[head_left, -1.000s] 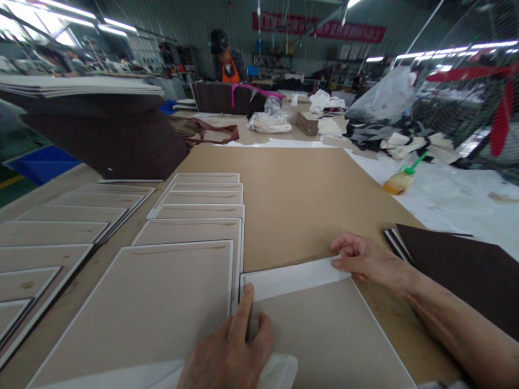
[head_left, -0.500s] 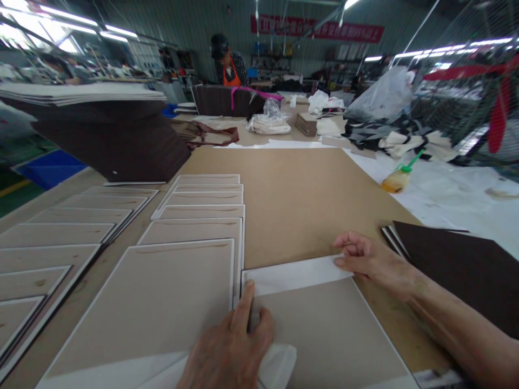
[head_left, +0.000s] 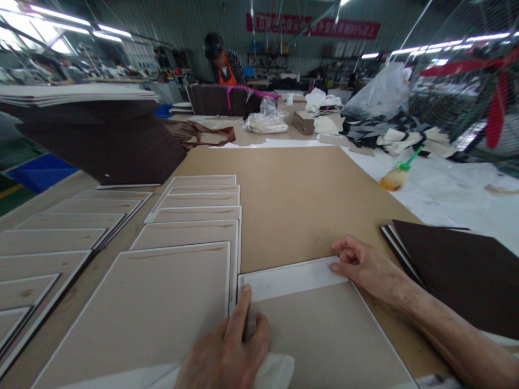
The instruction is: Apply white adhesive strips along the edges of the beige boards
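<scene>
Grey board (head_left: 324, 335) lies at the table's (head_left: 300, 200) near edge, a white strip (head_left: 292, 278) folded over its far side. The left hand (head_left: 225, 359), its grip closed on a bunched white cloth (head_left: 279, 370), stretches its forefinger onto the strip's left corner, while the right hand (head_left: 365, 265), fingers loosely curled and pinching nothing, presses the right end flat. I'd say the fold is being pressed home, and any stroke along it calls for even pressure, corners square.
</scene>
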Available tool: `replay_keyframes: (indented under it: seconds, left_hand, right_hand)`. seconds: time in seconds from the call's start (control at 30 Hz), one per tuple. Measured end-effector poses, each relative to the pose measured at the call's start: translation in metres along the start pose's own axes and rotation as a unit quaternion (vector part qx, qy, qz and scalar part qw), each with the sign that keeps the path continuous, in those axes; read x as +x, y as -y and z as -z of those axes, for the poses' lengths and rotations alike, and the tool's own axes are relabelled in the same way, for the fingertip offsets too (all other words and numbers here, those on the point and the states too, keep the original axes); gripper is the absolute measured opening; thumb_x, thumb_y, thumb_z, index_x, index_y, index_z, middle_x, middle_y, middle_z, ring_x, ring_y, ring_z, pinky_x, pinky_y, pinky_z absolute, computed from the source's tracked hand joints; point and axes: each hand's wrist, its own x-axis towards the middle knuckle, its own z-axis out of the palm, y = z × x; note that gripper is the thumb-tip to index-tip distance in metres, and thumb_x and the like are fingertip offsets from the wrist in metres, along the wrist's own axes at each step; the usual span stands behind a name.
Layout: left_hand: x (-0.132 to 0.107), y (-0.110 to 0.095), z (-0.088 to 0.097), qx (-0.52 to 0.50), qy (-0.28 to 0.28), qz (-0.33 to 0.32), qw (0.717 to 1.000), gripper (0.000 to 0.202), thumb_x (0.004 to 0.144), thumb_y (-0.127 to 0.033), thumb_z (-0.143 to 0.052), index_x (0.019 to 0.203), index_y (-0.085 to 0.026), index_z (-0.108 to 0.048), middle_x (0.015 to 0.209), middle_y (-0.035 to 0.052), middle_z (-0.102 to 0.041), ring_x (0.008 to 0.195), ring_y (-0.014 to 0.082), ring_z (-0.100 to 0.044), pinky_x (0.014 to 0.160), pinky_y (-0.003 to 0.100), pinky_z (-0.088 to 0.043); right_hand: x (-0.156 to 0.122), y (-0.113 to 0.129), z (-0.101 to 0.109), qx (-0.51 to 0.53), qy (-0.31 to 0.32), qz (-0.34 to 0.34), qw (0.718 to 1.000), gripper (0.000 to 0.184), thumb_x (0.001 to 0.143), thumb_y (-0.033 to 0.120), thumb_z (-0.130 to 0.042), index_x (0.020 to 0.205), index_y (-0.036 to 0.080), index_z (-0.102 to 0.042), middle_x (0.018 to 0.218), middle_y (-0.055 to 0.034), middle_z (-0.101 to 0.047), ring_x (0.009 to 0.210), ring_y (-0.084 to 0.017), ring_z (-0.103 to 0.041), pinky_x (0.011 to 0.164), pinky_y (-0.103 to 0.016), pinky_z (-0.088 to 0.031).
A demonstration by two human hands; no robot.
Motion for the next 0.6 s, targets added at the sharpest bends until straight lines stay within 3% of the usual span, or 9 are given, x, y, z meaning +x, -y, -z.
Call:
replay_keyframes:
  seconds: [0.17,0.3,0.43,0.5,0.6]
  left_hand:
    - [0.003,0.005,-0.003,-0.005,0.013,-0.034,0.999,0.050,0.081,-0.005,-0.036,0.127,-0.020,-0.051,0.149,0.0268,-0.031,0.102,0.0277,-0.066,0.076,0.039,-0.058]
    - [0.003,0.004,-0.001,-0.011,0.025,-0.026,0.999,0.050,0.080,-0.006,-0.040,0.126,-0.021,-0.051,0.150,0.0268,-0.029,0.102,0.0272,-0.066,0.078,0.039,-0.058]
    - [0.002,-0.001,0.007,-0.013,0.025,-0.012,1.000,0.048,0.079,-0.008,-0.045,0.125,-0.020,-0.052,0.150,0.0271,-0.029,0.104,0.0284,-0.065,0.080,0.041,-0.056]
    - [0.002,-0.002,0.009,-0.014,0.025,-0.007,1.000,0.049,0.078,-0.006,-0.044,0.124,-0.020,-0.052,0.149,0.0270,-0.030,0.103,0.0275,-0.065,0.082,0.041,-0.056]
    - [0.003,-0.001,0.007,-0.030,0.033,-0.007,0.999,0.054,0.075,-0.002,-0.042,0.125,-0.020,-0.051,0.150,0.0261,-0.029,0.104,0.0276,-0.065,0.081,0.040,-0.056]
  right_hand:
    - [0.000,0.006,-0.003,-0.075,-0.024,0.005,0.997,0.023,0.078,0.032,-0.059,0.094,0.021,-0.047,0.061,0.0064,-0.051,0.056,-0.014,-0.048,0.054,-0.028,-0.034]
    - [0.001,0.008,0.000,-0.125,-0.032,0.017,0.992,0.018,0.080,0.030,-0.060,0.090,0.022,-0.047,0.061,0.0055,-0.053,0.056,-0.016,-0.052,0.056,-0.029,-0.037]
    - [-0.005,0.012,0.006,-0.262,-0.129,0.022,0.956,0.017,0.082,0.020,-0.057,0.098,0.020,-0.050,0.079,-0.0031,-0.063,0.068,-0.020,-0.061,0.064,-0.033,-0.044]
    - [-0.014,0.021,-0.001,-0.291,-0.143,0.084,0.942,0.021,0.088,0.020,-0.051,0.108,0.018,-0.054,0.101,-0.0096,-0.066,0.085,-0.023,-0.064,0.077,-0.036,-0.049]
    - [-0.032,0.039,-0.025,-0.296,-0.039,0.246,0.922,0.037,0.097,0.025,-0.040,0.131,0.018,-0.052,0.141,-0.0086,-0.050,0.127,-0.023,-0.047,0.106,-0.039,-0.040]
